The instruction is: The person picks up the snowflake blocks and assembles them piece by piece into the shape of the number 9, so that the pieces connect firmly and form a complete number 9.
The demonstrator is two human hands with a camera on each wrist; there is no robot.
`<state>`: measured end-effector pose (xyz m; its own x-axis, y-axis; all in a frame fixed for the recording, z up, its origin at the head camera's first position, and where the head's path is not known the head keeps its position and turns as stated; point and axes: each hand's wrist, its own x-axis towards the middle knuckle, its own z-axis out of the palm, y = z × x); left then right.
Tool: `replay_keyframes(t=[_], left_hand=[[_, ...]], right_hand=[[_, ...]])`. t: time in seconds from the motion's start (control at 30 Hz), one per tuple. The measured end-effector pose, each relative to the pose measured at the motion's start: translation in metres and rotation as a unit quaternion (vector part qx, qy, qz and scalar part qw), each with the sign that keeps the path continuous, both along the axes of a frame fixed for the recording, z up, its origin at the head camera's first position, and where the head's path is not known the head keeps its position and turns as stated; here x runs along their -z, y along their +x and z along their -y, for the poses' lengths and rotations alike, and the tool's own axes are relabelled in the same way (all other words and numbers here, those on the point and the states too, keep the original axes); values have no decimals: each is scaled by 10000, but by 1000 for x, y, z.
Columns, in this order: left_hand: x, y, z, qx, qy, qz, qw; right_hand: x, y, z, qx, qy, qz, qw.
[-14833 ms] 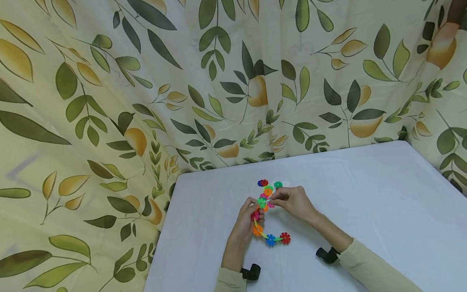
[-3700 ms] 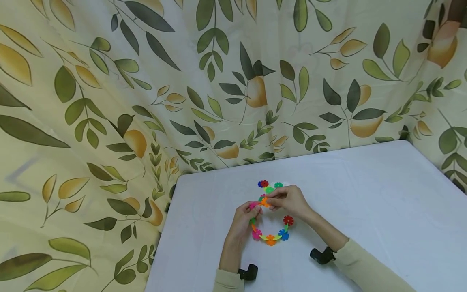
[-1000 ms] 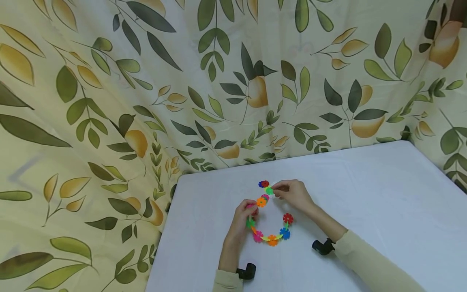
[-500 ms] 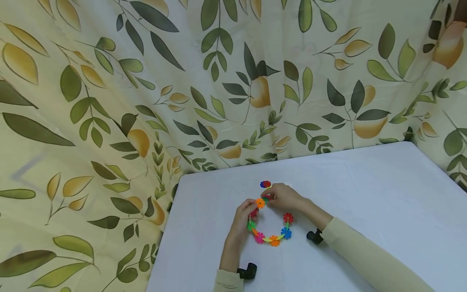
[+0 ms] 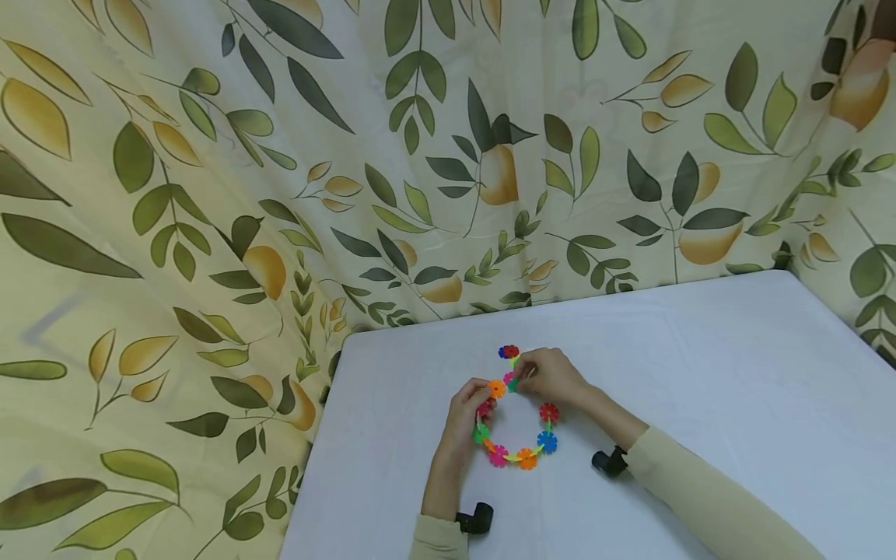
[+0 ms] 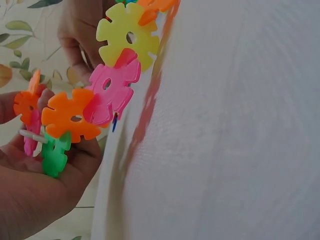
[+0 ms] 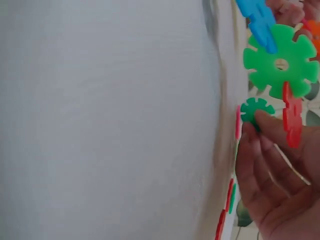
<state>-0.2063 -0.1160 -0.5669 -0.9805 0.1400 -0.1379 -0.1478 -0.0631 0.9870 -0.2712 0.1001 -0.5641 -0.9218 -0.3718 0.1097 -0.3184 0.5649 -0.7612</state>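
Observation:
My left hand (image 5: 460,420) grips one end of a curved chain of interlocked notched discs, with an orange disc (image 5: 496,389) at its fingertips. In the left wrist view a pink disc (image 6: 112,87) and a yellow disc (image 6: 128,36) follow along the chain. The chain bends round to a blue disc (image 5: 547,442) and a red disc (image 5: 549,413) at its other end. Between thumb and fingers my right hand (image 7: 280,185) pinches a dark green disc (image 7: 256,111), just right of the orange disc.
Loose discs, among them a red one (image 5: 512,351), lie on the white-covered table (image 5: 672,350) behind the hands. A leaf-patterned curtain (image 5: 448,155) hangs behind and to the left of the table.
Since a second ago my right hand has moved from the light green disc down towards the left hand and now holds a dark green disc. My left hand still grips the chain.

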Motion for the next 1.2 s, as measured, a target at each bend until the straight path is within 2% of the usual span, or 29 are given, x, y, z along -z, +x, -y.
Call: replay_keyframes(t=[0.23,0.37,0.5,0.87,1.07,1.2], left_hand=[[1,0,-2,-195,189,2,9996],[1,0,-2,-245,209,75,9995],[-1,0,-4,-228,208,129,9994],[-1,2,-9,-342,380,306,9982],[-4,4,-13,-413,754,410,9955],[-2,4,-14,-433,921,385,9941]], right_hand=[[-7,17,-6,337,-968,-118,9947],[-12,27,-5,348,-1610,2,9863],[-16,34,-3,275,-1981,103,9797],[-13,40,-5,198,-2096,21,9776],[-14,42,-3,122,-2064,-189,9782],[-15,44,-3,134,-2052,-317,9781]])
